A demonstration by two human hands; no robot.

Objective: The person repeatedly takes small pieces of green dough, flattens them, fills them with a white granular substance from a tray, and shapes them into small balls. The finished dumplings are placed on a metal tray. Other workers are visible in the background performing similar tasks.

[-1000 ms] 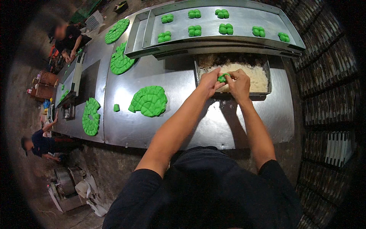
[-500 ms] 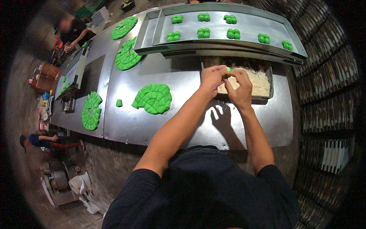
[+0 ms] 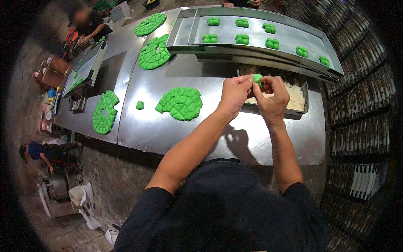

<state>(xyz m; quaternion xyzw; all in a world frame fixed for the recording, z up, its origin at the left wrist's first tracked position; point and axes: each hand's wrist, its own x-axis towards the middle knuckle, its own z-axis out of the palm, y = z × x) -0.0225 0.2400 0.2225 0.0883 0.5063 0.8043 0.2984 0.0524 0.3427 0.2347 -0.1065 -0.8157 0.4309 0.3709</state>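
Note:
My left hand [image 3: 234, 94] and my right hand [image 3: 273, 97] meet above the steel table [image 3: 201, 130], both pinching one small green dough piece [image 3: 257, 78] between their fingertips. Just behind them sits a metal tray of white crumbly filling [image 3: 296, 97]. To the left of my hands lies a flat round green dough sheet [image 3: 181, 103] scored into squares, with part of it cut away. A single loose green square [image 3: 140, 105] rests further left.
A long raised steel tray [image 3: 285, 40] at the back carries several shaped green dough pieces. More scored green sheets [image 3: 154, 52] [image 3: 104, 111] [image 3: 150, 24] lie on the table. A person [image 3: 90, 25] works at the far left end, another [image 3: 44, 150] is on the floor below. Racks [image 3: 361, 126] stand to the right.
My hands have lifted out of the filling tray with the green dough piece and now hold it in the air above the tray's front edge.

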